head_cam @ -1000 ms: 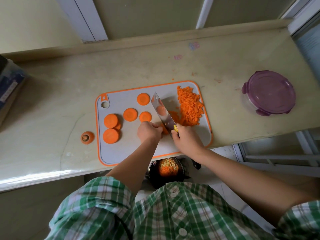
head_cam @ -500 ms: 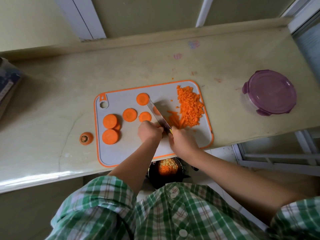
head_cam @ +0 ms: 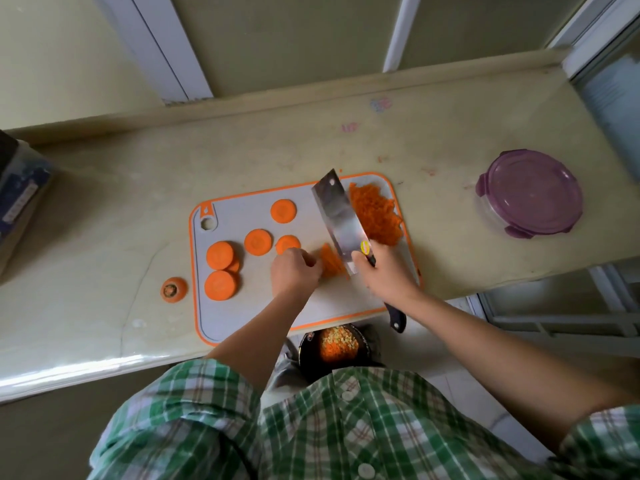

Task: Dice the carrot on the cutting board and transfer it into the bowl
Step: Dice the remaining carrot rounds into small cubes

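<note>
**Cleaver (head_cam: pixel 341 220) up off the cut, blade swung long**

Half a second back the edge was down in the carrot. Now the blade is raised, flat face showing, tip over the far rim of the cutting board (head_cam: pixel 242 317).

- Right hand (head_cam: pixel 384 271): grip closed round the handle just behind the blade, butt sticking out past the wrist.
- Left hand (head_cam: pixel 294 271): grip curled, fingertips at the carrot strips (head_cam: pixel 332 263). Cannot tell whether it pins them or only sits alongside.
- Strips lie between the two hands, toward the front of the board.
- Diced pile (head_cam: pixel 375 216) is banked against the right rim, just beyond the blade.
- Five carrot rounds (head_cam: pixel 258 241) lie uncut to the left. Carrot top (head_cam: pixel 174 289) is off the board on the worktop (head_cam: pixel 104 220).
- Bowl (head_cam: pixel 337 344) sits below the worktop's front edge, already part filled.

Judgement: the step in hand is cross-cutting the strips.

- Tuck fingertips behind the knuckles.
- Bunch the strips square to the edge.
- Drop the blade close beside the knuckles at even spacing.
- Back the left hand off with each cut.
- Dice near the rim could spill.
</note>
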Motion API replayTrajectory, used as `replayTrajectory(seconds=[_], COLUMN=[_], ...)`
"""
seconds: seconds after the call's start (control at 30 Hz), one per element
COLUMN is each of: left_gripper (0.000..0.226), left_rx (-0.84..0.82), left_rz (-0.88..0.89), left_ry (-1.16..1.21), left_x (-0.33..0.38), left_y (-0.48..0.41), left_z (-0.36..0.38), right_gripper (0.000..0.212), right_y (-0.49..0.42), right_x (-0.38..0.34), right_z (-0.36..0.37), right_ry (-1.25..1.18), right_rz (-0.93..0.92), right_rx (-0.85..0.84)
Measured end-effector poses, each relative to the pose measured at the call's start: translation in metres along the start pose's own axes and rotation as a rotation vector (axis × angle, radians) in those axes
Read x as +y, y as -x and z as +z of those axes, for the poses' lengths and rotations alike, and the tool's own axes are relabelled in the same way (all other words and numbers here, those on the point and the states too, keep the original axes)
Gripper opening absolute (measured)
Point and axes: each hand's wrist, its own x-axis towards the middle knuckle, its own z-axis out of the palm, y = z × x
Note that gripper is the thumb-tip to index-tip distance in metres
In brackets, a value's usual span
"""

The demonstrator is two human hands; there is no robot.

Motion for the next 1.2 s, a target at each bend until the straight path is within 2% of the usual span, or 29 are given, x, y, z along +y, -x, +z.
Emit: replayTrajectory(seconds=[0.07, 0.13, 0.2, 0.33, 0.47, 0.53, 0.7, 1.03, 1.1, 1.2], left_gripper=[0.017, 0.04, 0.061, 0.064, 0.064, 0.066, 0.049, 0.046, 0.042, 0.033], left_rx=[0.039, -0.013, -0.118, -0.227, -0.263, -0.262, -0.215, -0.167, -0.165, -0.118], left_rz=[0.226, 0.537, 0.769, 0.89, 0.966, 0.987, 0.998, 0.921, 0.856, 0.619], left_ry=[-0.085, -0.239, -0.454, -0.681, -0.764, -0.809, -0.801, -0.916, -0.917, -0.846], left_x=[-0.001, 0.0, 0.005, 0.019, 0.015, 0.011, 0.009, 0.011, 0.012, 0.008], left_y=[-0.001, -0.006, -0.011, -0.013, -0.019, -0.022, -0.02, -0.013, -0.013, -0.013], left_z=[-0.004, -0.006, -0.005, -0.007, -0.015, -0.018, -0.02, -0.013, -0.01, -0.002], right_gripper=[0.028, 0.027, 0.027, 0.027, 0.028, 0.028, 0.028, 0.025, 0.023, 0.022], right_y=[-0.004, -0.005, -0.004, 0.001, 0.006, 0.006, 0.003, 0.003, 0.002, 0.001], right_x=[0.0, 0.0, 0.0, 0.005, 0.009, 0.009, 0.009, 0.009, 0.009, 0.006], right_z=[-0.011, -0.019, -0.022, -0.027, -0.03, -0.03, -0.028, -0.026, -0.025, -0.023], right_ry=[-0.115, -0.216, -0.283, -0.319, -0.303, -0.295, -0.283, -0.244, -0.241, -0.232], right_rz=[0.088, 0.144, 0.187, 0.227, 0.228, 0.229, 0.226, 0.225, 0.228, 0.221], right_rx=[0.001, 0.012, 0.038, 0.041, 0.015, 0.013, -0.001, -0.037, -0.041, -0.036])
